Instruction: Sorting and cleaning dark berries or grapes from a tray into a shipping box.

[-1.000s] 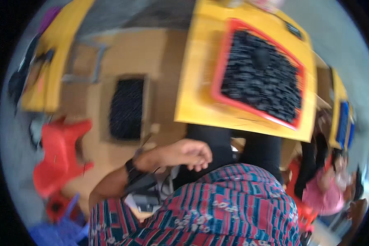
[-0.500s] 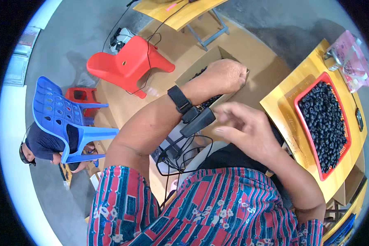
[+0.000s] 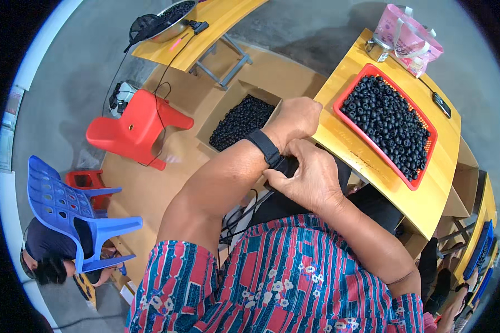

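Observation:
My left hand (image 3: 294,119) is curled into a loose fist, raised in front of my chest, with a black wristband (image 3: 264,147) around its wrist. My right hand (image 3: 308,177) reaches across and its fingers close on a small black device (image 3: 286,165) attached to that band. Black cables (image 3: 241,213) hang below my forearm. A red tray (image 3: 416,183) full of small dark round fruits (image 3: 386,125) lies on the yellow table (image 3: 372,172) just right of my hands. A cardboard box (image 3: 228,97) of the same dark fruits (image 3: 241,119) stands beyond my left hand.
A red plastic stool (image 3: 136,127) and a blue plastic chair (image 3: 72,216) stand to the left. A person sits low at the left edge. A pink bag (image 3: 408,33) and a small jar (image 3: 376,49) rest at the table's far end. Another yellow table (image 3: 197,30) holds a metal bowl.
The view has swung from the tray to my arms. My left arm has drawn in toward my chest, and my right hand has closed on the device at the wristband.

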A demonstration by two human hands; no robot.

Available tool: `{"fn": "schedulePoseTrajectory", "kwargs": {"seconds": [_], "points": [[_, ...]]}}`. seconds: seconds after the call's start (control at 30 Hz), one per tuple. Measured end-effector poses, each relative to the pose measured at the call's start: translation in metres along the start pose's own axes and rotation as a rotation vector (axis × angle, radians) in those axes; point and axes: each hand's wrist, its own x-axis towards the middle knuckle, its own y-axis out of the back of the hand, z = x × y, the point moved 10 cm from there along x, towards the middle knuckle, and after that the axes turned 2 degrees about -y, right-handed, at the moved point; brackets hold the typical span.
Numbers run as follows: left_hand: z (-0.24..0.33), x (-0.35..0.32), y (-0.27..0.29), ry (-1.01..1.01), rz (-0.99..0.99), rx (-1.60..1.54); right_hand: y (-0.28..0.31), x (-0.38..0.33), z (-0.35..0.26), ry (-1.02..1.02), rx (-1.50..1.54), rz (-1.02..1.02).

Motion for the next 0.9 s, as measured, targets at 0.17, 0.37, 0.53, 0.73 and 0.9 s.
{"fn": "schedulePoseTrajectory", "kwargs": {"seconds": [0.17,0.37,0.53,0.73,0.9], "points": [[-0.006,-0.005,-0.006,0.039,-0.055,0.011,-0.005,-0.006,0.004,-0.052,0.047,-0.076],[-0.011,-0.012,-0.014,-0.025,-0.084,0.097,-0.02,0.001,0.002,-0.053,0.145,-0.233],[-0.02,-0.012,-0.017,-0.013,-0.077,0.077,-0.03,-0.001,0.01,-0.134,0.211,-0.302],[-0.034,-0.007,-0.022,0.022,-0.132,0.091,-0.041,0.001,0.008,-0.153,0.355,-0.319],[-0.031,-0.011,-0.014,0.052,-0.116,0.081,-0.053,-0.005,0.006,-0.329,0.822,-0.376]]}}
